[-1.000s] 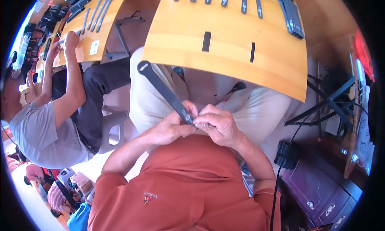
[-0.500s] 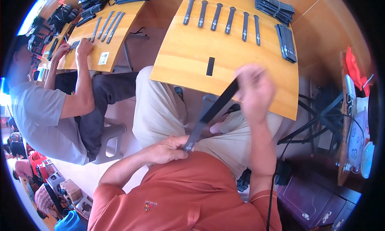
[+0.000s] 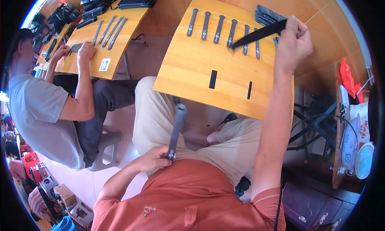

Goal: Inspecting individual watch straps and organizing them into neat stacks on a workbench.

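Note:
My left hand (image 3: 154, 160) is closed on the lower end of a grey strap (image 3: 175, 130), held above my lap. The strap tilts slightly, and its rounded upper end points toward the table. My right hand (image 3: 296, 42) is raised over the table's far right, pinching one end of a black strip (image 3: 260, 33). That strip slants down to the left, and its free end is over the row of grey straps (image 3: 219, 29) on the table. Two short black pieces, a wider one (image 3: 213, 79) and a narrower one (image 3: 250, 90), lie nearer the front edge.
The wooden table (image 3: 180, 74) stands before me, with a stack of dark folded straps (image 3: 269, 15) at its back right. On my left a seated co-worker (image 3: 48, 114) handles a dark piece at another table (image 3: 92, 68). A side shelf (image 3: 341, 122) with small articles is at right.
My right hand has moved up and to the right with the black strip, away from the grey strap. The narrower black piece now shows. My left hand has shifted slightly left.

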The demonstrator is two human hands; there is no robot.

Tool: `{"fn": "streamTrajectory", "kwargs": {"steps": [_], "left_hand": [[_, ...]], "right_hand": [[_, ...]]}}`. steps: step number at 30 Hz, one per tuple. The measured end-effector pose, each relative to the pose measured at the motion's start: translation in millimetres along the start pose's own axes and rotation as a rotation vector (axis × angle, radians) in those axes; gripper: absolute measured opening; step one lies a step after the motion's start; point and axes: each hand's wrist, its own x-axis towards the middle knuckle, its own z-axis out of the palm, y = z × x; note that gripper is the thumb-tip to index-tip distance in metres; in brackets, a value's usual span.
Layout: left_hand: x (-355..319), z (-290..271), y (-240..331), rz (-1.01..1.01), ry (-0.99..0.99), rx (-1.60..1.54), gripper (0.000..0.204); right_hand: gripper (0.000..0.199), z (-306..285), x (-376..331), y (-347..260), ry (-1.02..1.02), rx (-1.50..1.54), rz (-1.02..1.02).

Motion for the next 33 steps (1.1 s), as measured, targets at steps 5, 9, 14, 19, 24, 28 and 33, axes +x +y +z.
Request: {"fn": "streamTrajectory", "kwargs": {"steps": [5, 9, 14, 19, 24, 28, 33], "left_hand": [[0.9, 0.9, -0.6, 0.09, 0.073, -0.172, 0.029], [3.4, 2.2, -4.4, 0.177, 0.138, -0.219, 0.031], [4.6, 6.1, -5.2, 0.209, 0.2, -0.171, 0.029], [9.6, 8.5, -7.5, 0.306, 0.223, -0.206, 0.024], [12.5, 16.3, 7.5, 0.278, 0.256, -0.163, 0.026], [17.6, 20.1, 10.0, 0.317, 0.326, -0.115, 0.024], [26.1, 27.8, 22.5, 0.436, 0.444, -0.076, 0.022]], "right_hand": [[0.003, 37.8, -73.6, -16.4, -0.336, -0.075, -0.225], [0.021, 42.3, -157.6, -3.1, -0.725, -0.07, -0.582], [0.012, 34.9, -228.4, 6.6, -1.052, -0.257, -0.571], [0.012, 35.1, -237.7, 8.9, -1.098, -0.279, -0.553], [0.018, 35.0, -236.0, 1.1, -1.082, -0.235, -0.5], [0.028, 26.5, -230.6, -12.7, -1.045, -0.185, -0.369], [0.028, -18.9, -227.3, -53.6, -1.033, 0.082, -0.005]]}}
